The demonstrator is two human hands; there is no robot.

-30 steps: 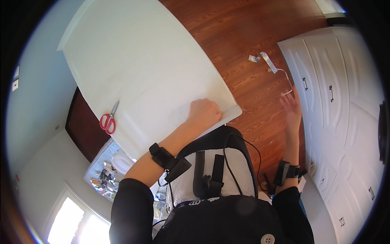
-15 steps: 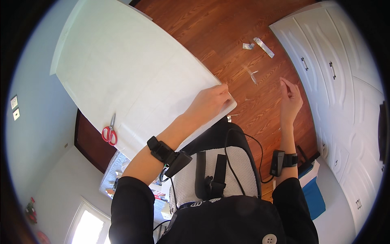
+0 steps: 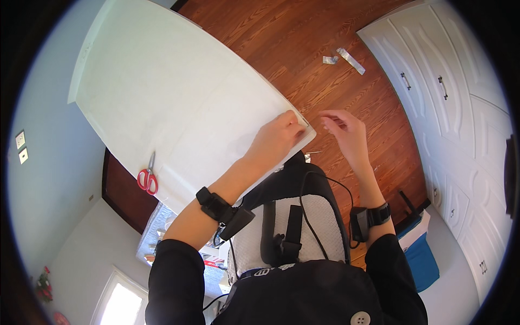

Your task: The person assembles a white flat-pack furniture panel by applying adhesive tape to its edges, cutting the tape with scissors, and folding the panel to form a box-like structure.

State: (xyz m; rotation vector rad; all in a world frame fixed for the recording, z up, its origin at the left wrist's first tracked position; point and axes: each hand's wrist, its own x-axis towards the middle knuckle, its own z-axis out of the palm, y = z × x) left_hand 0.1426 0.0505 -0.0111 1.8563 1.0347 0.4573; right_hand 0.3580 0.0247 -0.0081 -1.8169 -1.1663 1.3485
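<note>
The white bench's corner (image 3: 310,135) lies at eight o'clock from the right hand (image 3: 349,135), fingers slightly apart; the nearer left hand (image 3: 276,141) curls at its ten-to-four edge, grip unclear.

Scissors (image 3: 149,173) on table (image 3: 168,86), cabinets (image 3: 457,124) right, floor (image 3: 295,76) between

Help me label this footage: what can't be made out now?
Bare left hand: head view; its curled shape hides anything pinched inside.
Bare right hand: head view; blur leaves anything tiny it may pinch unclear.
Long white tabletop: head view; top picture edge cuts part of its far end.
Tall white panelled cabinets: head view; dark fisheye rim cuts them off.
</note>
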